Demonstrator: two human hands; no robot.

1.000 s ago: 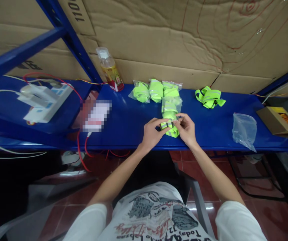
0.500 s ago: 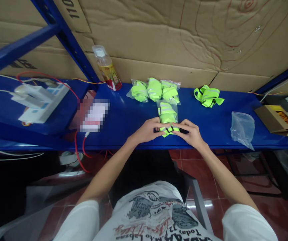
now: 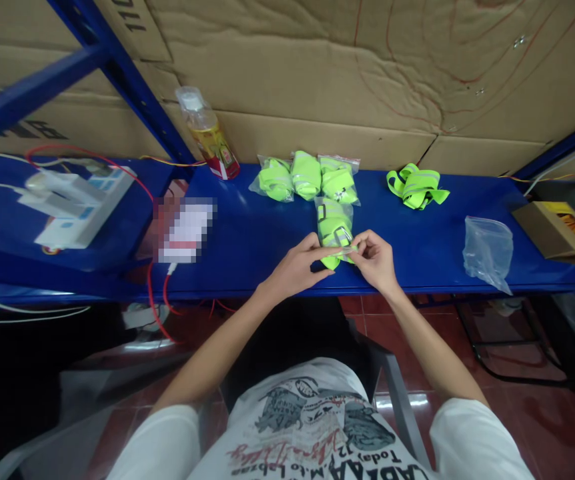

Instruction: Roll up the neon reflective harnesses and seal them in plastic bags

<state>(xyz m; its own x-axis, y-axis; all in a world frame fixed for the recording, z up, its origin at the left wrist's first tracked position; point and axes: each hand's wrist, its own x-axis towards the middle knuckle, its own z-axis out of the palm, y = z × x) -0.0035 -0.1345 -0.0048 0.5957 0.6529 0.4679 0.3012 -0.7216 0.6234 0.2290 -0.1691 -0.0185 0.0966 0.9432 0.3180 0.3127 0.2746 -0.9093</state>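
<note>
In front of me lies a clear plastic bag [image 3: 335, 208] with a folded neon yellow-green reflective strap [image 3: 331, 223] inside. A buckle shows near the bag's near end, and some strap bulges below my fingers. My left hand [image 3: 300, 265] has its index finger stretched along the bag's near edge, the thumb lower and apart from it. With thumb and fingers closed together, my right hand [image 3: 375, 260] pinches the right side of that edge. Just beyond are several bagged straps [image 3: 306, 177] in a row. A loose neon strap [image 3: 417, 187] lies farther right.
An empty clear bag [image 3: 487, 250] rests on the blue shelf [image 3: 247, 247] at right, near an open cardboard box [image 3: 557, 230]. A drink bottle [image 3: 210, 137] stands at the back left. Farther left are a power strip [image 3: 85, 207], red cables and a blurred pale object [image 3: 186, 230].
The strap end and black buckle that stuck out between my hands now sit farther into the bag. My right hand has curled into a pinch at the bag's edge.
</note>
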